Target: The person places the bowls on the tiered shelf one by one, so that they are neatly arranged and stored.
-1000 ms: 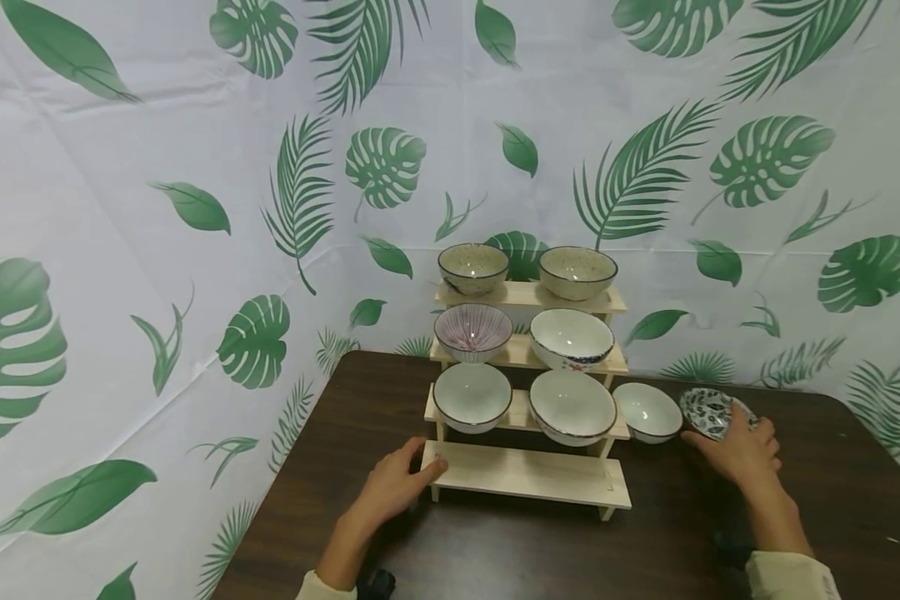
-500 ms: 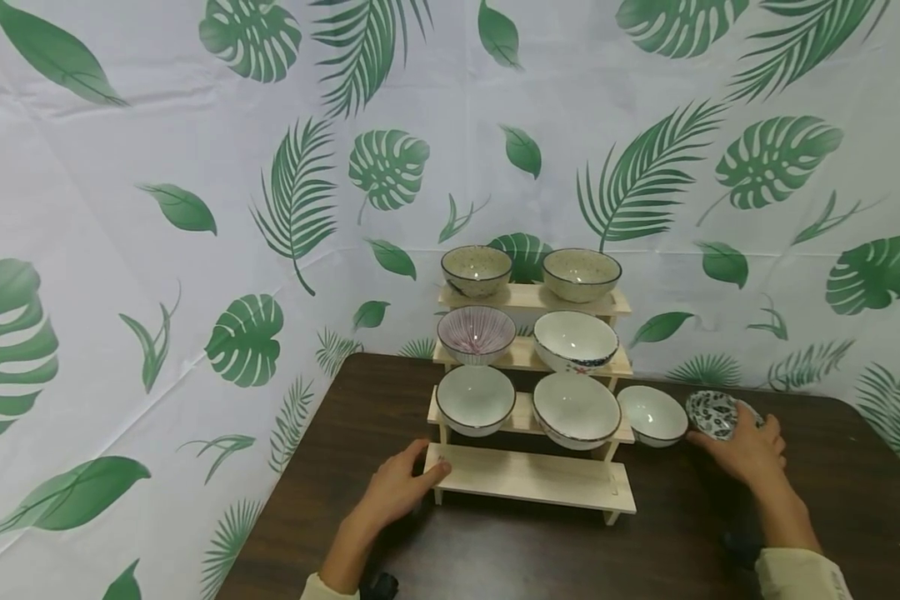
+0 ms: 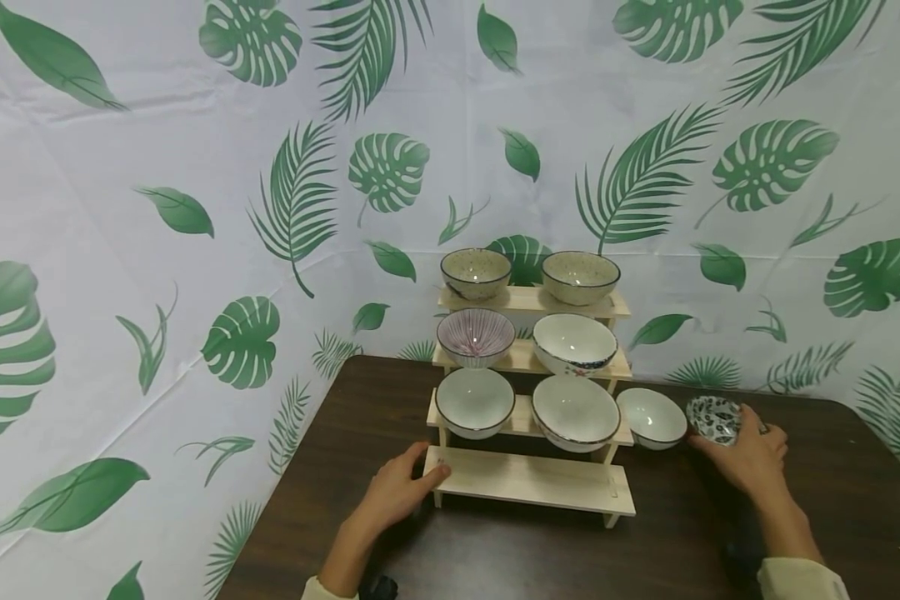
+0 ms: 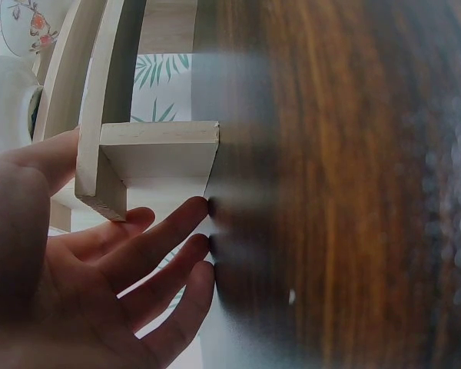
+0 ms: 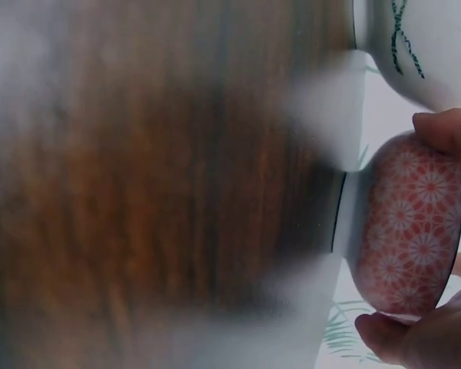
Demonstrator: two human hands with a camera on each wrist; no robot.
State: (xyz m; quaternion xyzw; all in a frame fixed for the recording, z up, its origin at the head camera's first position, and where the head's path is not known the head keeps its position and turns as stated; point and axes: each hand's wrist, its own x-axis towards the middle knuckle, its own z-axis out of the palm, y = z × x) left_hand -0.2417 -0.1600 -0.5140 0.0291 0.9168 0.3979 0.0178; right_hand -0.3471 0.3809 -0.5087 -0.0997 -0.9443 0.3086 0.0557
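My left hand [image 3: 399,492] grips the left end of the lowest board of a tiered wooden display stand [image 3: 532,479]. In the left wrist view, the thumb lies over the board end [image 4: 100,177] and the index finger touches its underside; the other fingertips reach the table. At the right, my right hand [image 3: 750,458] holds a small bowl [image 3: 712,418] by its side, thumb and fingers on opposite sides. Black-and-white leaves pattern its inside; red with white flowers covers its outside [image 5: 411,223]. Beside it is a plain white-lined bowl [image 3: 651,417], close to my thumb.
Paired bowls fill the stand's upper tiers: speckled beige bowls [image 3: 581,277] on top, a purple-striped bowl [image 3: 476,335] and a white bowl [image 3: 573,340] below, then two pale bowls [image 3: 576,410]. A dark wooden table [image 3: 495,558] meets a leaf-print cloth [image 3: 217,150] behind.
My right hand has shifted slightly around the patterned bowl, showing more of its inside. The left hand keeps its place on the stand. The head view has shifted a little.
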